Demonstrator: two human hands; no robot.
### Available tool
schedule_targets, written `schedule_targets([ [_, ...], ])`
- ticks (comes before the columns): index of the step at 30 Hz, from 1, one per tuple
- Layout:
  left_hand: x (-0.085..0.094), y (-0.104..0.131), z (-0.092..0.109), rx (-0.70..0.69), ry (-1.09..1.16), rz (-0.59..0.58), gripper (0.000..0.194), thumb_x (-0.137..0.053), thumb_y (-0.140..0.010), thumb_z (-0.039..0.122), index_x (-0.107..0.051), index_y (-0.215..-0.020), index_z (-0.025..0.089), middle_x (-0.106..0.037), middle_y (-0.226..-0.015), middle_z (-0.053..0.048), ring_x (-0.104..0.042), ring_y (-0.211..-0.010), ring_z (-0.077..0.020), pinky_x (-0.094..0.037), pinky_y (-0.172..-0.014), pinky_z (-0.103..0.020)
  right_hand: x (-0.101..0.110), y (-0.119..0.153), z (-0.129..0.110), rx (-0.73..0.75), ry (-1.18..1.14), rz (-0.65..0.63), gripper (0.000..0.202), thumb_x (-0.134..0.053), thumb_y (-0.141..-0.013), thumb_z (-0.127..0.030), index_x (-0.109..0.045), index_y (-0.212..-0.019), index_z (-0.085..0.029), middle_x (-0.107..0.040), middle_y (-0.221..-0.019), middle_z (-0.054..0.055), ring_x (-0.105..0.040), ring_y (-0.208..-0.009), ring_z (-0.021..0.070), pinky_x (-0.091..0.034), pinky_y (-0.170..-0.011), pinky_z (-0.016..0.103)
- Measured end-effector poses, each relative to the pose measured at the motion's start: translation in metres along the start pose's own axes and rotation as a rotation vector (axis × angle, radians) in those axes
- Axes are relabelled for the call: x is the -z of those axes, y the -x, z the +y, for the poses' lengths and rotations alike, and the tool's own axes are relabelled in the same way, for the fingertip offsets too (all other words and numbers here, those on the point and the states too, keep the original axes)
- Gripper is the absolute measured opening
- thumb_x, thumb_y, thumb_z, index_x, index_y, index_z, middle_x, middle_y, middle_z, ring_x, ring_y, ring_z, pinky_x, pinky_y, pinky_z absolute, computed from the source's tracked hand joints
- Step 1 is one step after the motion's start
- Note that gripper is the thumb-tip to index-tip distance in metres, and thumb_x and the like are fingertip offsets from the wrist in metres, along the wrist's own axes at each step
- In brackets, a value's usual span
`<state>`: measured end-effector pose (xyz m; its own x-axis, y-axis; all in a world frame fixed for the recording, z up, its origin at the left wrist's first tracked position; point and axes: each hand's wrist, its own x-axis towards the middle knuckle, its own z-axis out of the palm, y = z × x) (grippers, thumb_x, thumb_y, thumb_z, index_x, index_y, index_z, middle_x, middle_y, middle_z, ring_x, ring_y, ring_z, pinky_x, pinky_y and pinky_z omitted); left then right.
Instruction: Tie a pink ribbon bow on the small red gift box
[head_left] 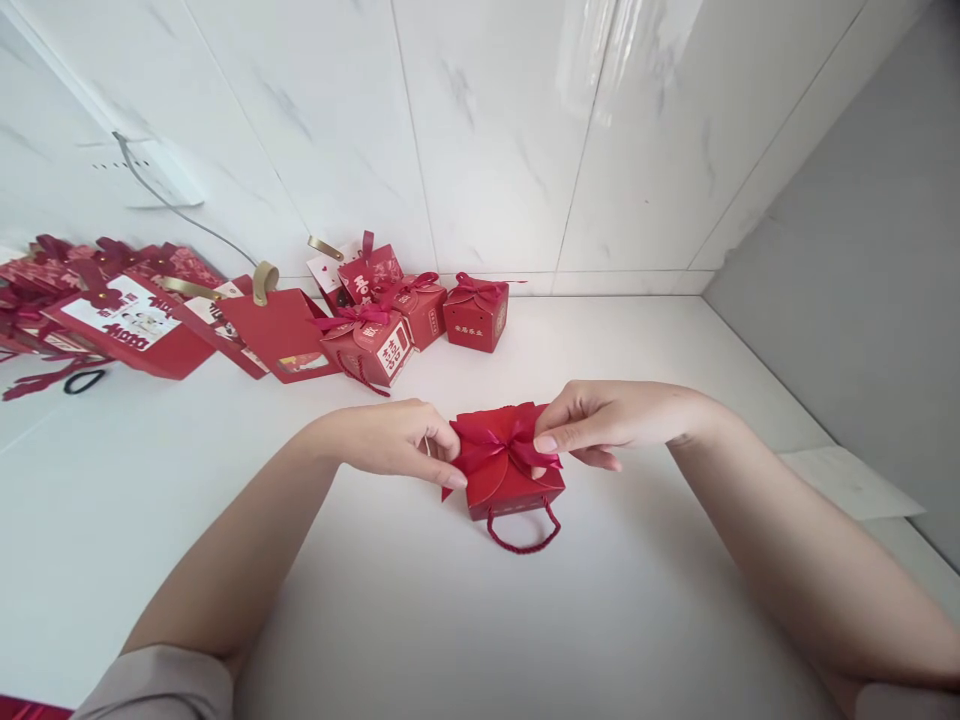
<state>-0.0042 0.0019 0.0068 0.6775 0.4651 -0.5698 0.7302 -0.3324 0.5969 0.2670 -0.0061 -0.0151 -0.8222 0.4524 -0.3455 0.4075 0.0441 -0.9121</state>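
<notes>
A small red gift box (517, 492) stands on the white tabletop in front of me, its curved top flaps folded shut. Across its top lies a dark pink ribbon (501, 446) tied in a bow. My left hand (397, 442) pinches the bow's left loop between thumb and fingers. On the other side, my right hand (600, 422) grips the right loop, thumb on top. A twisted red cord handle (525, 548) hangs off the box's near side onto the table. The box's far side is partly hidden by the ribbon and my fingers.
Behind, near the tiled wall, sit several red gift boxes (477, 320) with bows. Further left are red bags (277, 330) with gold handles and a heap of red packages (135, 320). A black loop (84, 381) lies there. A white sheet (847, 482) is at the right.
</notes>
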Motion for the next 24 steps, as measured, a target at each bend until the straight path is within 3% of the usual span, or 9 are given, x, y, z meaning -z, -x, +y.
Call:
schedule_targets([
  [3, 0.0005, -0.0011, 0.0000, -0.024, -0.001, -0.008, 0.036, -0.058, -0.084, 0.046, -0.059, -0.065, 0.016, -0.048, -0.061, 0.002, -0.036, -0.054, -0.0092, -0.026, -0.048, -0.023, -0.0004, 0.0001, 0.0002, 0.032, -0.044, -0.031, 0.036, -0.057, -0.092, -0.047, -0.066, -0.078, -0.015, -0.043, -0.046, -0.007, -0.037, -0.047, 0.0067, -0.027, -0.053, 0.025],
  [11, 0.0024, 0.0013, -0.0036, -0.031, -0.086, -0.039, 0.030, -0.060, -0.083, 0.042, -0.068, -0.068, 0.017, -0.055, -0.064, 0.001, -0.040, -0.055, -0.0092, -0.027, -0.048, -0.023, 0.0043, 0.0029, 0.0003, 0.022, -0.021, 0.076, 0.042, -0.054, -0.091, -0.054, -0.069, -0.081, -0.016, -0.048, -0.060, -0.003, -0.040, -0.055, 0.0087, -0.028, -0.056, 0.027],
  [18, 0.0047, 0.0035, -0.0024, 0.013, -0.122, -0.068, 0.027, -0.061, -0.083, 0.038, -0.071, -0.070, 0.017, -0.060, -0.065, 0.000, -0.041, -0.054, -0.0093, -0.027, -0.048, -0.023, 0.0033, 0.0004, 0.0008, -0.055, 0.044, 0.056, 0.042, -0.054, -0.089, -0.056, -0.070, -0.087, -0.018, -0.044, -0.063, -0.003, -0.040, -0.061, 0.0112, -0.029, -0.059, 0.028],
  [24, 0.0059, 0.0072, -0.0064, -0.012, -0.136, -0.075, 0.028, -0.062, -0.083, 0.040, -0.073, -0.070, 0.018, -0.063, -0.066, -0.001, -0.042, -0.052, -0.0091, -0.029, -0.048, -0.023, 0.0029, -0.0001, 0.0021, -0.017, 0.017, 0.047, 0.039, -0.055, -0.089, -0.053, -0.070, -0.088, -0.017, -0.048, -0.067, -0.001, -0.042, -0.064, 0.0115, -0.034, -0.062, 0.027],
])
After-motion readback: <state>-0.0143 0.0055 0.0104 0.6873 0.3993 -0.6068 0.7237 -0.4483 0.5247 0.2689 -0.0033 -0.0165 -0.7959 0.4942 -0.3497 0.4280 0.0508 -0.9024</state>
